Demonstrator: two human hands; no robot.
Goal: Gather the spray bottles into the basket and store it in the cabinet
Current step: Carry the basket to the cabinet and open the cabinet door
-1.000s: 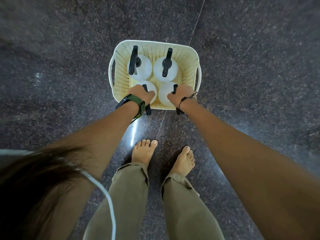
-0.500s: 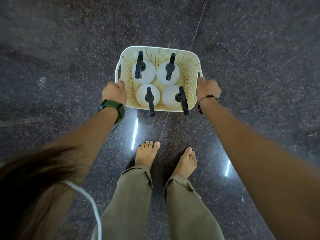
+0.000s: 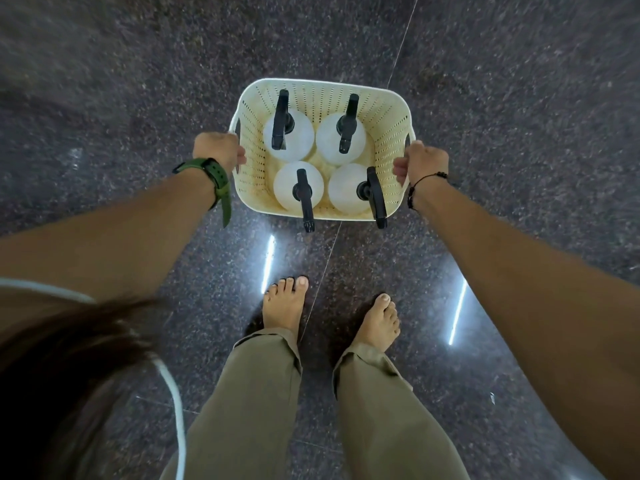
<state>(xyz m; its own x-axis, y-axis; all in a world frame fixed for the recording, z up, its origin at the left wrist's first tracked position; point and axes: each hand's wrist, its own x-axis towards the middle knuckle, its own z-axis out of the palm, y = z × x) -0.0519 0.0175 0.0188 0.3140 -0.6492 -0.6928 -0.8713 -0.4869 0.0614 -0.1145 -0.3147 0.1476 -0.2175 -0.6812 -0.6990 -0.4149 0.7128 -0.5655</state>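
Observation:
A cream perforated basket (image 3: pixel 388 109) is in front of me above the dark floor. Inside it stand several white spray bottles (image 3: pixel 298 181) with black trigger heads, upright, packed side by side. The two nearer triggers stick out over the near rim. My left hand (image 3: pixel 216 150), with a green watch on the wrist, is closed on the basket's left handle. My right hand (image 3: pixel 420 162), with a black cord bracelet, is closed on the right handle. No cabinet is in view.
Polished dark speckled stone floor (image 3: pixel 519 98) all around, with bright light reflections near my bare feet (image 3: pixel 285 303). A thin tile seam runs under the basket toward me. My khaki trousers and hair fill the lower frame.
My hands left the two nearer bottles inside the basket and moved out to its side handles. They now grip the handles and the basket looks raised toward me.

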